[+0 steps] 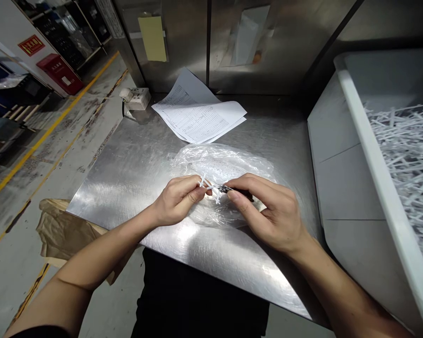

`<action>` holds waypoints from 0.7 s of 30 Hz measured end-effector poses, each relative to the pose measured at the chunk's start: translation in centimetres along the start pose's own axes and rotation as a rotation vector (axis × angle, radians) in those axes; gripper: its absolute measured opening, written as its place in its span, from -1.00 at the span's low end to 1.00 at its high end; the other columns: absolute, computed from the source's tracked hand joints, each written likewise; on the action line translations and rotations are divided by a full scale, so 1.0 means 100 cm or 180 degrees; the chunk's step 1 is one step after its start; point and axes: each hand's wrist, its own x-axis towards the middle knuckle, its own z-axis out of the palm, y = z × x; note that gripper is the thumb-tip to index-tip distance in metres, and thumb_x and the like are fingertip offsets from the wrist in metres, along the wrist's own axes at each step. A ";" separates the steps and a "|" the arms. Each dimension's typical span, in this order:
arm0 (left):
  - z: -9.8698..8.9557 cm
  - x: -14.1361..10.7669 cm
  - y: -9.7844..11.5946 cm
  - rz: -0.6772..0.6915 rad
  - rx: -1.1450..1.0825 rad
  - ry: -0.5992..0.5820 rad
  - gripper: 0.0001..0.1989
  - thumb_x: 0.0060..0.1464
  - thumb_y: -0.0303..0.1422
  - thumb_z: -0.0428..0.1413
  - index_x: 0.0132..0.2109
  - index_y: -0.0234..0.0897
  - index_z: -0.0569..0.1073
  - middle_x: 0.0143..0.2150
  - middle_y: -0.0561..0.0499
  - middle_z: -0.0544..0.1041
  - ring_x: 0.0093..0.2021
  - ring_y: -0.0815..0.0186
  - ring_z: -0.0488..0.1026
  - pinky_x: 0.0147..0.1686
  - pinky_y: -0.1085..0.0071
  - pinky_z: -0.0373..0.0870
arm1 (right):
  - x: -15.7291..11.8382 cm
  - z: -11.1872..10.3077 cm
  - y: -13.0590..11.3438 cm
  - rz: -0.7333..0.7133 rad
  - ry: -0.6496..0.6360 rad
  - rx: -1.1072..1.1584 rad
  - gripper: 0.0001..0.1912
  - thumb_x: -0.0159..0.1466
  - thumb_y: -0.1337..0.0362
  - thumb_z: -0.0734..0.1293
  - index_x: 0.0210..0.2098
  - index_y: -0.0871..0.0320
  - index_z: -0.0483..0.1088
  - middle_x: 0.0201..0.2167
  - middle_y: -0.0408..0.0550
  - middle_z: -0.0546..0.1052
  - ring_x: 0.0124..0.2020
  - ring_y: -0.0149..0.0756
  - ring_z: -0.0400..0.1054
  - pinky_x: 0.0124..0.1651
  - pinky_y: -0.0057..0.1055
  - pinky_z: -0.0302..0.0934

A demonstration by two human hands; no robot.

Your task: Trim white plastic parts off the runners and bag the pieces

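Observation:
Between thumb and fingers, my left hand (179, 199) pinches a small white branched plastic piece (210, 187) over the middle of the metal table. My right hand (270, 209) is closed around a small dark tool (245, 193), mostly hidden by the fingers. The tool's metal tip meets the right side of the white piece. Below both hands lies a clear plastic bag (232, 162), crumpled on the table, with small pale bits visible in it.
Printed sheets (200, 117) lie behind the bag, beside a white power socket (138, 98). On the right stands a large white bin (373, 155) holding thin white plastic pieces (409, 159). Brown paper (68, 230) is on the floor left of the metal table (127, 164).

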 end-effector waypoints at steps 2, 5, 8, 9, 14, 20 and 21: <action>0.000 0.001 0.000 0.0054 0.0033 -0.0010 -0.77 0.54 -0.37 0.01 -0.11 -0.30 0.51 -0.34 0.05 0.52 -0.35 0.42 0.46 -0.29 0.48 0.37 | 0.000 0.000 0.000 -0.0036 -0.0025 -0.0033 -0.91 0.50 0.38 0.37 -0.09 0.11 0.54 -0.31 -0.09 0.60 -0.34 -0.30 0.47 -0.27 -0.32 0.29; 0.000 0.001 0.001 0.0148 0.0098 -0.0031 -0.75 0.54 -0.35 0.01 -0.14 -0.31 0.50 -0.37 0.07 0.47 -0.39 0.43 0.41 -0.33 0.49 0.35 | 0.000 0.001 -0.001 -0.0054 -0.0036 -0.0067 -0.91 0.51 0.38 0.36 -0.08 0.12 0.54 -0.31 -0.09 0.60 -0.34 -0.30 0.47 -0.27 -0.31 0.29; 0.000 0.001 0.001 0.0137 0.0059 -0.0052 -0.76 0.54 -0.36 0.01 -0.11 -0.31 0.51 -0.35 0.06 0.50 -0.39 0.44 0.42 -0.33 0.49 0.35 | -0.001 0.002 -0.002 0.0041 -0.0033 -0.0047 -0.90 0.51 0.37 0.36 -0.09 0.11 0.55 -0.29 -0.10 0.63 -0.32 -0.31 0.50 -0.25 -0.33 0.31; 0.000 0.001 0.001 0.0094 0.0032 -0.0057 -0.77 0.54 -0.36 0.01 -0.11 -0.31 0.51 -0.35 0.06 0.50 -0.40 0.44 0.42 -0.34 0.49 0.35 | -0.002 0.002 -0.001 0.0116 -0.0032 -0.0019 -0.90 0.51 0.36 0.36 -0.09 0.10 0.55 -0.28 -0.10 0.64 -0.31 -0.31 0.51 -0.24 -0.33 0.32; 0.006 -0.001 -0.004 -0.0230 0.0426 0.0167 -0.76 0.52 -0.35 0.03 -0.16 -0.29 0.51 -0.42 0.10 0.49 -0.43 0.43 0.43 -0.36 0.50 0.34 | -0.005 0.010 0.003 0.1013 -0.0070 0.0256 -0.83 0.52 0.22 0.36 -0.17 0.07 0.59 -0.30 -0.14 0.66 -0.32 -0.29 0.51 -0.28 -0.35 0.29; 0.018 -0.005 -0.016 -0.0105 0.1563 0.0314 -0.75 0.51 -0.33 -0.01 -0.11 -0.28 0.52 -0.31 0.00 0.64 -0.35 0.32 0.57 -0.32 0.41 0.39 | -0.007 0.016 0.007 0.2013 -0.0301 0.0404 -0.65 0.46 -0.03 0.37 -0.30 0.08 0.57 -0.45 -0.13 0.58 -0.41 -0.26 0.41 -0.41 -0.34 0.15; 0.019 -0.006 -0.017 -0.0107 0.1635 0.0304 -0.74 0.51 -0.33 -0.02 -0.11 -0.28 0.52 -0.31 0.01 0.65 -0.36 0.33 0.57 -0.33 0.41 0.38 | -0.007 0.015 0.007 0.2075 -0.0320 0.0357 -0.63 0.45 -0.06 0.37 -0.31 0.08 0.57 -0.47 -0.13 0.56 -0.44 -0.27 0.38 -0.41 -0.34 0.14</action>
